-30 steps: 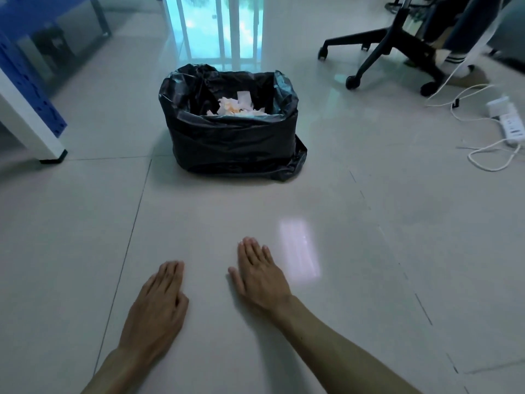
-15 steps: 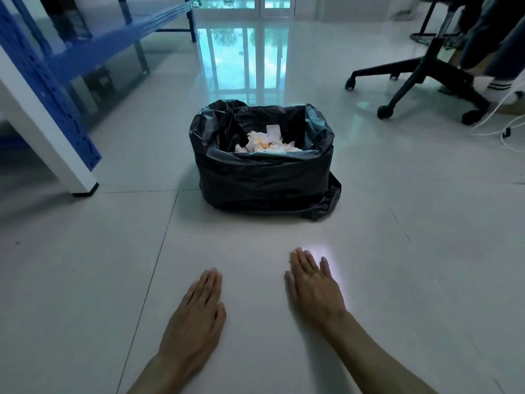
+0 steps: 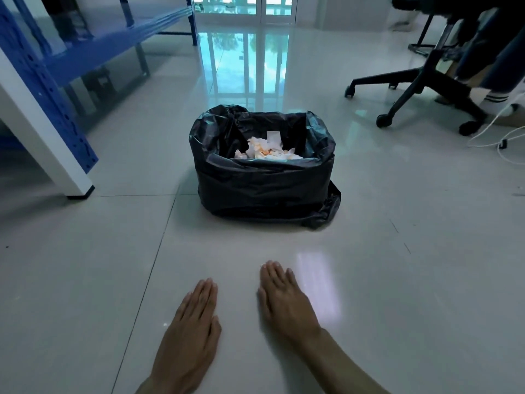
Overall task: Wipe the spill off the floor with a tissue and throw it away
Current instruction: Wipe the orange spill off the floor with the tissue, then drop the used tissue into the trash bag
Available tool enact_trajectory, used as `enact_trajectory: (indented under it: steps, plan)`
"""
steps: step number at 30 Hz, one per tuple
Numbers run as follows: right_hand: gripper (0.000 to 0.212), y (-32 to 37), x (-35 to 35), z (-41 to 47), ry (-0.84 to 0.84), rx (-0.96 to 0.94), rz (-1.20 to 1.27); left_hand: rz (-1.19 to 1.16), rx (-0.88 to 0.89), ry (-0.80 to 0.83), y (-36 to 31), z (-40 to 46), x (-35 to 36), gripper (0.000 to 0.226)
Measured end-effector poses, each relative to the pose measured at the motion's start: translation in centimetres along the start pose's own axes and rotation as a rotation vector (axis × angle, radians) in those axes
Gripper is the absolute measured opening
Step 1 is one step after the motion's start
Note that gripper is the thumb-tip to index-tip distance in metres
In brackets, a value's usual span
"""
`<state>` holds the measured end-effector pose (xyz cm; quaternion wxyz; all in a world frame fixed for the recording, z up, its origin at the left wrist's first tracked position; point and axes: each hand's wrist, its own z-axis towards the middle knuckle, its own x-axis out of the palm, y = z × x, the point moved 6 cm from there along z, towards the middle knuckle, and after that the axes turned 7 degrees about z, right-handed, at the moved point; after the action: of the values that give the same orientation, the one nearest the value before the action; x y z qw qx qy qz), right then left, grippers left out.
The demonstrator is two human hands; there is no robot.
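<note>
A low bin lined with a black plastic bag [image 3: 264,189] stands on the pale tiled floor in the middle of the head view. Crumpled white tissues with orange stains [image 3: 267,150] lie inside it. My left hand [image 3: 190,334] rests flat on the floor, palm down, fingers together and holding nothing, well in front of the bin. My right hand [image 3: 284,300] lies flat beside it, a little farther forward, also holding nothing. No spill shows on the floor tiles around my hands.
A blue and white metal shelf frame [image 3: 48,115] stands at the left. An office chair base with castors [image 3: 412,89] is at the right, with a person's leg and sock [image 3: 494,95] beside it. White cables [image 3: 500,137] lie at the far right.
The view has tilted up and shifted, so the bin sits lower and more central in frame. Both hands stay flat on the floor and hold nothing.
</note>
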<state>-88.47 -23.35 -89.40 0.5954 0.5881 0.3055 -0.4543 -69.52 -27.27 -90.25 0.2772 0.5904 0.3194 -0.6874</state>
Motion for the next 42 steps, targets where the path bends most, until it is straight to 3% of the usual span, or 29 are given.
enact_trajectory:
  steps: [2,5,8,15,20,24,27,32,36,42]
  plan:
    - [0.045,1.2,-0.2,0.5,0.001,-0.088,-0.018,0.030,0.019,0.018,0.0,0.2,-0.4,0.063]
    - [0.056,-0.3,-1.5,0.7,0.024,-0.115,-0.080,0.116,0.117,0.044,0.3,1.9,-1.7,0.065]
    - [0.051,-2.1,-2.4,1.2,-0.020,-0.090,-0.054,0.197,0.175,-0.022,0.8,6.6,-4.7,0.068]
    - [0.045,-2.3,-3.4,1.5,0.015,-0.121,0.038,0.159,0.145,-0.307,-2.7,18.6,-13.4,0.058]
    - [0.039,-4.5,-2.8,1.6,0.054,-0.035,0.209,0.186,0.043,-0.238,-3.2,23.7,-13.5,0.069]
    - [0.031,-4.9,-5.0,1.6,-0.085,0.043,0.400,0.037,0.002,-0.244,-2.8,24.5,-13.1,0.064]
    - [0.063,-5.7,-7.7,1.8,-0.281,0.093,0.469,-0.059,-0.004,-0.261,-2.9,24.0,-13.5,0.061]
    - [0.041,-2.6,-15.5,2.7,-0.664,0.000,0.496,-0.150,-0.013,-0.243,-2.9,21.1,-13.9,0.062]
    - [0.037,0.1,-20.5,4.4,-0.755,-0.065,0.427,-0.171,-0.037,-0.231,-3.4,17.2,-14.0,0.066]
    - [0.031,3.9,-24.6,6.9,-0.727,-0.101,0.358,-0.092,0.025,-0.295,-6.2,9.3,-14.5,0.066]
